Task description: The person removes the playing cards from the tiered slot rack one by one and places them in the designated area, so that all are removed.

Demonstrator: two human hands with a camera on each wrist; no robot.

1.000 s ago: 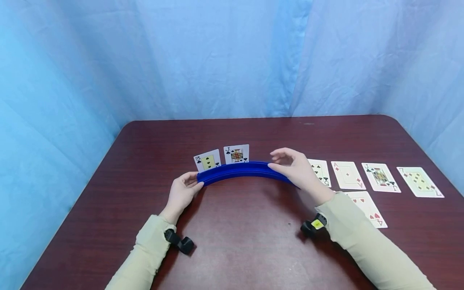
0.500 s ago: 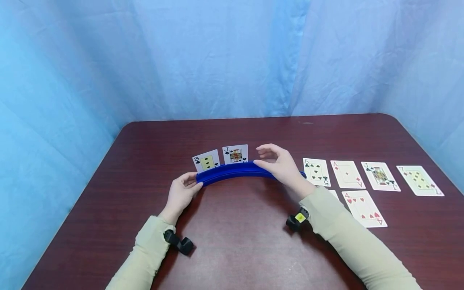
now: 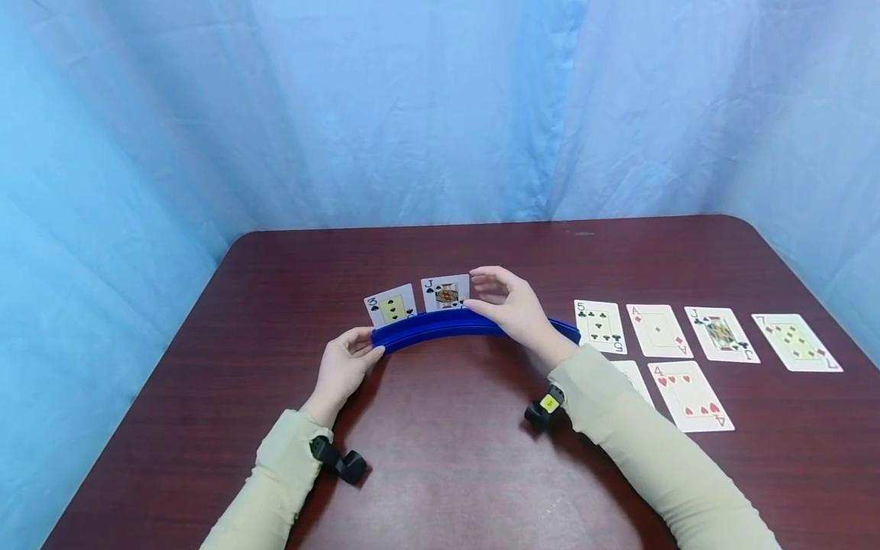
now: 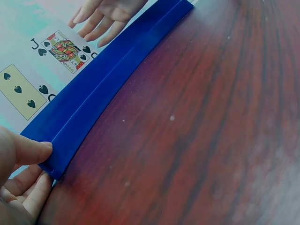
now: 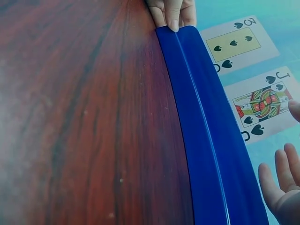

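Observation:
A curved blue card holder [image 3: 433, 327] stands on the table. Upright in its slot are the three of spades [image 3: 390, 307] near the left end and the jack of spades [image 3: 445, 293] to its right. My left hand [image 3: 342, 367] pinches the holder's left end between thumb and fingers. My right hand [image 3: 514, 309] hovers at the jack's right edge, its fingers spread and relaxed. In the right wrist view the right thumb [image 5: 295, 110] is right at the jack's edge, while the other fingers are apart from the card.
To the right, face up on the table [image 3: 440, 473], lie the five of clubs [image 3: 600, 328], ace of diamonds [image 3: 658, 331], jack of clubs [image 3: 720, 334], seven of diamonds [image 3: 797, 343] and four of hearts [image 3: 691, 396]. The right sleeve partly covers another card [image 3: 634, 374]. Blue curtains hang behind.
My right hand has slid left along the holder to the jack of spades, uncovering its right end and the cards beside it. The left hand keeps its grip in place.

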